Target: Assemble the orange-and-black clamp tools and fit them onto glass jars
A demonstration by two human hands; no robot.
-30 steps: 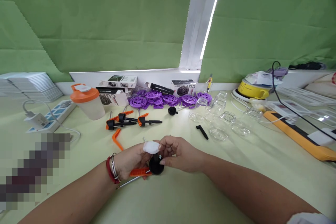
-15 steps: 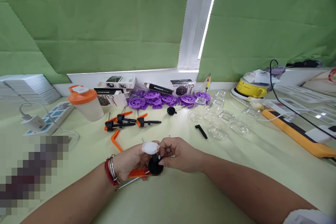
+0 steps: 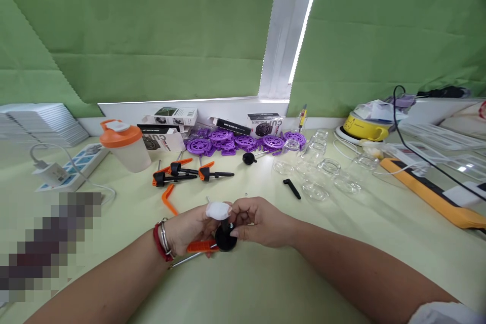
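Observation:
My left hand [image 3: 195,230], its thumb wrapped in a white covering, grips a black round-based part [image 3: 226,240] from the left. A ridged orange piece [image 3: 203,246] sticks out beneath its fingers, and a thin metal rod [image 3: 186,261] slants below the palm. My right hand [image 3: 261,223] is closed against the part's right side, thumb on the black piece and fingertips beside a small shiny screw [image 3: 231,226]. Whether those fingertips pinch the screw itself is hidden. An orange lever [image 3: 168,200] lies just beyond my left hand.
Several black-and-orange assemblies [image 3: 174,177] lie ahead on the left, near a shaker bottle [image 3: 127,149]. Purple wheel-shaped pieces [image 3: 222,137] and boxes [image 3: 264,124] line the back. A black lever [image 3: 292,189], clear plastic rings [image 3: 315,191] and an orange power strip [image 3: 429,192] stretch rightward.
Both hands keep nearly the same pose on the black part. The whole view has shifted slightly.

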